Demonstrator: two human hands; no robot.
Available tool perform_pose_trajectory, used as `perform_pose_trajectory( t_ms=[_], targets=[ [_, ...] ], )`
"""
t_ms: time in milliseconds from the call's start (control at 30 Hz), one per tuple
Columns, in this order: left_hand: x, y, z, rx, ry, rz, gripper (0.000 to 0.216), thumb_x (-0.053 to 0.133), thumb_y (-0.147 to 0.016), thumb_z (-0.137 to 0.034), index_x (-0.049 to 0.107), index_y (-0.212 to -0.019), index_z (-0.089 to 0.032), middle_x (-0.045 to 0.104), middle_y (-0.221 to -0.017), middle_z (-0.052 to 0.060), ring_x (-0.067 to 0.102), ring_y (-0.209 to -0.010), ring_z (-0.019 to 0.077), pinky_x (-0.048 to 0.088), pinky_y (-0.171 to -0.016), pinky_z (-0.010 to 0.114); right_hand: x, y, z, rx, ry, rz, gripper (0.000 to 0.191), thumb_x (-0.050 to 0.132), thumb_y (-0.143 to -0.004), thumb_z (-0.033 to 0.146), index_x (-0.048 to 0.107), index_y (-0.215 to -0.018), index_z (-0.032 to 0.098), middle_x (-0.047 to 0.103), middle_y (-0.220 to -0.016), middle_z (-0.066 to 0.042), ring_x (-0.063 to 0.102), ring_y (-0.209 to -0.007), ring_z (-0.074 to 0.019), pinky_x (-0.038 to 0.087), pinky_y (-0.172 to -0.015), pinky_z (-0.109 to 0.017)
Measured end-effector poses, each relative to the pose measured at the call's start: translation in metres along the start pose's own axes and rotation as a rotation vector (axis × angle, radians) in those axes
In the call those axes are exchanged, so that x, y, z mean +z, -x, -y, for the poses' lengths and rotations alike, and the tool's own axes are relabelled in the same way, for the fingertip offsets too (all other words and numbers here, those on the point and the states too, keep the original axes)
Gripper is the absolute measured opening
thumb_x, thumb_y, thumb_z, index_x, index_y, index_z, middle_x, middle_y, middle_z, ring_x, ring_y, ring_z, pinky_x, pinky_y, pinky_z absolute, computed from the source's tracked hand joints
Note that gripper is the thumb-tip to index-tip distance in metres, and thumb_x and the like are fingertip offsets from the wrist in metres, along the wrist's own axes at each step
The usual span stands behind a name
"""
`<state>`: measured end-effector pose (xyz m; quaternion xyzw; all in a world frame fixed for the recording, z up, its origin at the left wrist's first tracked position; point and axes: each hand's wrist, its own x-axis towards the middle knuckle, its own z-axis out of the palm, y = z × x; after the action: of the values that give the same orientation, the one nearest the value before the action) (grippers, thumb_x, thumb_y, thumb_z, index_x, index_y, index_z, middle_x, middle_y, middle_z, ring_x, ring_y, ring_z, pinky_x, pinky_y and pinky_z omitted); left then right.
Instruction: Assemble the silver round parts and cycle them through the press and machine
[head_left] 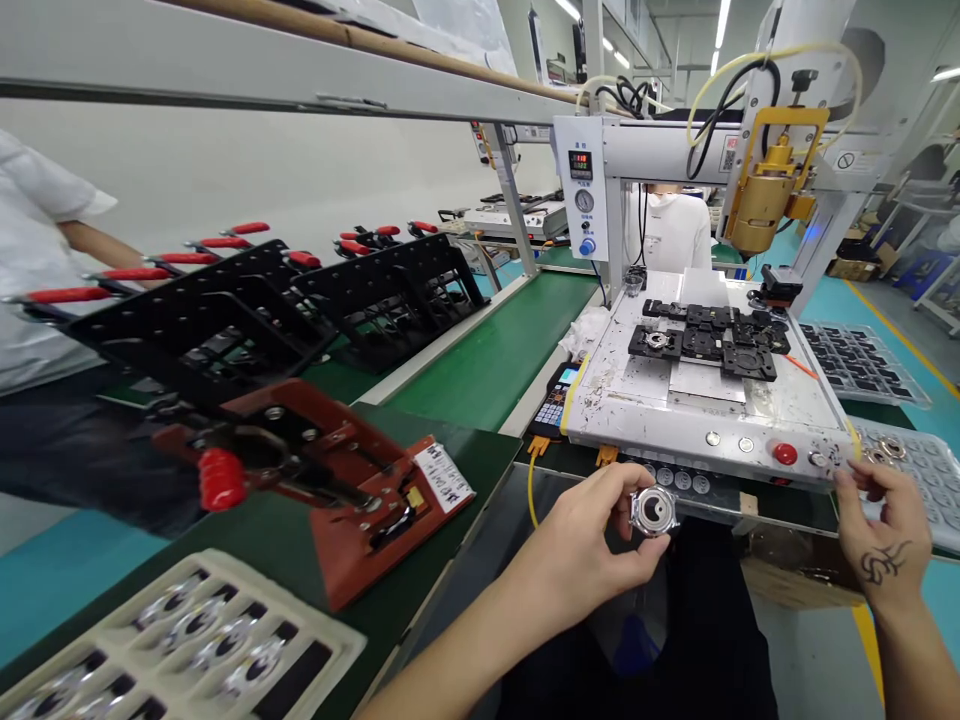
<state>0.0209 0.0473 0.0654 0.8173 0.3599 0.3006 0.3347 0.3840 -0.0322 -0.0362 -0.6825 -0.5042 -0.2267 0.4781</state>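
My left hand grips a round silver metal watch case at its edge, between thumb and fingers, above my lap. The case's open ring faces me, with a dark and light centre. My right hand is at the right front corner of the white bench machine, its fingers loosely bent and thumb apart, with nothing visible in them. Beside it lies a clear plastic tray holding a few metal ring-shaped parts. Black fixtures sit on the machine's bed, one bearing a silver part.
A brown toggle press with a red handle stands on the left bench. In front is a beige tray of silver cases. Black racks with red handles line the green belt. A gold tool head hangs above. Two people are nearby.
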Motion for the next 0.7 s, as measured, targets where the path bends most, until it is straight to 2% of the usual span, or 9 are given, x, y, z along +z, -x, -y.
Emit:
perform_pose_trajectory(
  t_ms=[133, 233, 333, 400, 467, 567, 700],
  targets=[
    [0.001, 0.0, 0.003, 0.026, -0.01, 0.005, 0.033, 0.074, -0.083, -0.018, 0.064, -0.114, -0.025, 0.064, -0.085, -0.004, 0.065, -0.075, 0.0162, 0.053, -0.075, 0.03, -0.014, 0.025, 0.016, 0.041, -0.034, 0.059, 0.023, 0.063, -0.106, 0.041, 0.073, -0.105, 0.02, 0.075, -0.096, -0.012, 0.07, -0.085, -0.0264, 0.056, -0.08, -0.04],
    [0.009, -0.005, 0.016, 0.035, 0.014, 0.04, 0.034, 0.075, -0.083, -0.018, 0.064, -0.115, -0.025, 0.071, -0.094, -0.001, 0.067, -0.08, 0.0176, 0.056, -0.077, 0.03, -0.01, 0.045, 0.03, 0.006, -0.173, 0.31, 0.017, 0.063, -0.107, 0.034, 0.076, -0.107, 0.024, 0.08, -0.092, -0.008, 0.075, -0.08, -0.0248, 0.059, -0.072, -0.036],
    [0.034, -0.02, 0.047, 0.039, 0.115, 0.22, 0.038, 0.08, -0.08, -0.021, 0.066, -0.115, -0.024, 0.078, -0.113, 0.003, 0.074, -0.098, 0.0217, 0.059, -0.09, 0.035, 0.013, 0.06, 0.043, -0.127, -0.32, 0.553, 0.019, 0.059, -0.108, 0.025, 0.076, -0.117, 0.026, 0.082, -0.105, -0.008, 0.079, -0.092, -0.0278, 0.064, -0.082, -0.042],
    [0.061, -0.034, 0.073, 0.059, 0.174, 0.347, 0.041, 0.084, -0.078, -0.021, 0.067, -0.115, -0.023, 0.076, -0.134, 0.009, 0.073, -0.12, 0.0269, 0.056, -0.106, 0.041, 0.034, 0.065, 0.047, -0.221, -0.314, 0.591, 0.026, 0.055, -0.108, 0.02, 0.074, -0.125, 0.026, 0.08, -0.122, -0.011, 0.076, -0.113, -0.0315, 0.063, -0.098, -0.049],
    [0.088, -0.047, 0.097, 0.109, 0.162, 0.395, 0.041, 0.087, -0.074, -0.019, 0.068, -0.11, -0.021, 0.068, -0.15, 0.015, 0.064, -0.139, 0.0323, 0.048, -0.119, 0.047, 0.053, 0.069, 0.047, -0.268, -0.265, 0.6, 0.031, 0.051, -0.109, 0.017, 0.071, -0.131, 0.024, 0.077, -0.131, -0.012, 0.072, -0.125, -0.0332, 0.059, -0.107, -0.054],
    [0.117, -0.056, 0.122, 0.181, 0.09, 0.413, 0.039, 0.088, -0.072, -0.015, 0.068, -0.106, -0.021, 0.06, -0.159, 0.018, 0.051, -0.152, 0.0371, 0.038, -0.129, 0.053, 0.071, 0.073, 0.043, -0.265, -0.217, 0.621, 0.032, 0.047, -0.11, 0.015, 0.07, -0.13, 0.023, 0.078, -0.124, -0.014, 0.073, -0.118, -0.0341, 0.06, -0.102, -0.056],
    [0.129, -0.044, 0.132, 0.213, 0.072, 0.439, 0.041, 0.087, -0.075, -0.017, 0.067, -0.111, -0.021, 0.057, -0.162, 0.017, 0.043, -0.159, 0.035, 0.024, -0.136, 0.055, 0.076, 0.078, 0.038, -0.245, -0.191, 0.659, 0.027, 0.05, -0.11, 0.019, 0.07, -0.128, 0.024, 0.076, -0.111, -0.013, 0.072, -0.105, -0.0328, 0.061, -0.092, -0.052]
  ],
)
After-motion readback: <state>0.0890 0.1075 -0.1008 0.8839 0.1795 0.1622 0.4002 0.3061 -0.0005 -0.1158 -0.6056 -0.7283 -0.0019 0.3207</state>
